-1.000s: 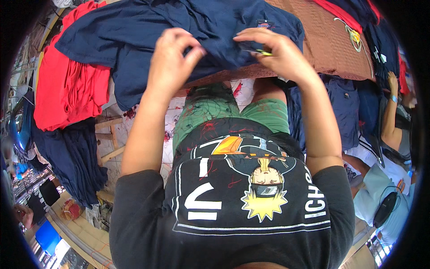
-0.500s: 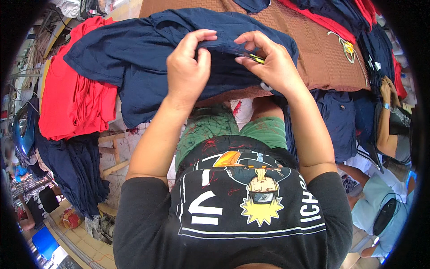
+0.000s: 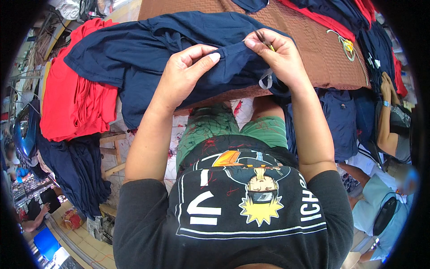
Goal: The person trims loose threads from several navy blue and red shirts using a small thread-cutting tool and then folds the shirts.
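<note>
A navy garment (image 3: 152, 67) lies bunched over the near edge of the table, and a stretch of its hem is drawn up between my hands. My left hand (image 3: 183, 76) pinches one end of this hem between thumb and fingers. Farther right, my right hand (image 3: 283, 58) grips the other end with thumb and forefinger. The same hand also keeps a small pair of thread snips (image 3: 270, 46), yellow with dark blades, whose tips point up and away; the fingers partly cover them. A whitish looped strip (image 3: 266, 80) hangs from the cloth below my right hand.
A brown patterned cloth (image 3: 327, 62) covers the table. Red garments (image 3: 76, 107) are heaped at the left, with navy clothing (image 3: 74, 170) hanging below. Pale cord with a yellow piece (image 3: 348, 46) lies at the right. Other people (image 3: 383, 201) are close by on the right.
Both hands have moved apart, spreading the hem between them. My left hand has lowered slightly. The snips now point up and away instead of left toward the cloth.
</note>
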Demonstrator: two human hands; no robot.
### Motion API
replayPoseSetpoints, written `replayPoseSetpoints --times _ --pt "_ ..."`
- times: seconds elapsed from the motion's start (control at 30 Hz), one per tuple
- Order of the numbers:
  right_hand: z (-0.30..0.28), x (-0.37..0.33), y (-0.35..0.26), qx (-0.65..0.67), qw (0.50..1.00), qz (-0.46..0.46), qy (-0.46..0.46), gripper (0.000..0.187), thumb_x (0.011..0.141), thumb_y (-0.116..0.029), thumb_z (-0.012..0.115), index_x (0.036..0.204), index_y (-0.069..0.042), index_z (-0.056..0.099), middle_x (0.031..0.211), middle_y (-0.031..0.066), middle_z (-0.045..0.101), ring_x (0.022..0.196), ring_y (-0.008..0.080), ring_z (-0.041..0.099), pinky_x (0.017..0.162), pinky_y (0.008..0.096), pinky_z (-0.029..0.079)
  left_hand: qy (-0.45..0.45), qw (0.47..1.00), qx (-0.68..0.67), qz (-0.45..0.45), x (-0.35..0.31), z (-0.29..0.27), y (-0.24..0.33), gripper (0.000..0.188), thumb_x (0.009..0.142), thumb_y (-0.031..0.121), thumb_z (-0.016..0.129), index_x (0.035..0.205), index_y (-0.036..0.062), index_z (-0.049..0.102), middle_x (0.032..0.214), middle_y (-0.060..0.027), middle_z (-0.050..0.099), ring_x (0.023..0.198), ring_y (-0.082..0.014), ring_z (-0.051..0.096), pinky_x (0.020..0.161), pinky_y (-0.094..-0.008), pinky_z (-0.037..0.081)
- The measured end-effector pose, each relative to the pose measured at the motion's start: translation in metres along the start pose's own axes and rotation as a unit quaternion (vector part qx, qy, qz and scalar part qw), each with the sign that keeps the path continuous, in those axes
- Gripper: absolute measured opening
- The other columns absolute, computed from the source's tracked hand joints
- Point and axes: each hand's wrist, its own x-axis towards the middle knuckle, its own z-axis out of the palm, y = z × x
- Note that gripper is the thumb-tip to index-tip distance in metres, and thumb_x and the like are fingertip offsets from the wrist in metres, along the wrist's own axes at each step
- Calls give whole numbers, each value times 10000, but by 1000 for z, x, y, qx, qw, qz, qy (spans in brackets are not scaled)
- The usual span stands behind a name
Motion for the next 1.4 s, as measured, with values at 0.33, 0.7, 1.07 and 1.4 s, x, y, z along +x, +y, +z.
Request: replayPoseSetpoints --times 0.33,0.7,1.07,1.4 --pt "-11 -20 -15 -82 984 -113 112 158 790 68 565 907 -27 610 862 23 621 811 98 587 753 230 459 63 897 336 282 -20 41 12 152 745 29 661 894 49 637 932 -88 630 854 -220 612 781 -307 469" --pt "-50 -72 -165 75 922 -202 -323 191 730 -35 587 912 23 599 1064 148 592 1002 240 567 848 323 442 -128 905 362 185 -31 36 -31 145 791 140 638 910 59 631 944 -74 646 897 -258 615 795 -366 479" --pt "-3 -78 -195 93 854 -307 -410 275 727 -93 629 972 26 593 1068 148 603 989 240 583 840 327 454 75 795 567 204 -4 27 -60 262 747 154 686 995 97 625 961 -51 613 1005 -263 533 851 -396 433" --pt "4 -75 -194 85 846 -315 -422 358 724 -146 667 1026 29 588 1072 148 612 977 240 597 832 330 466 -35 860 422 284 0 106 -58 267 763 218 665 1008 122 617 989 -31 587 933 -224 552 812 -354 427"
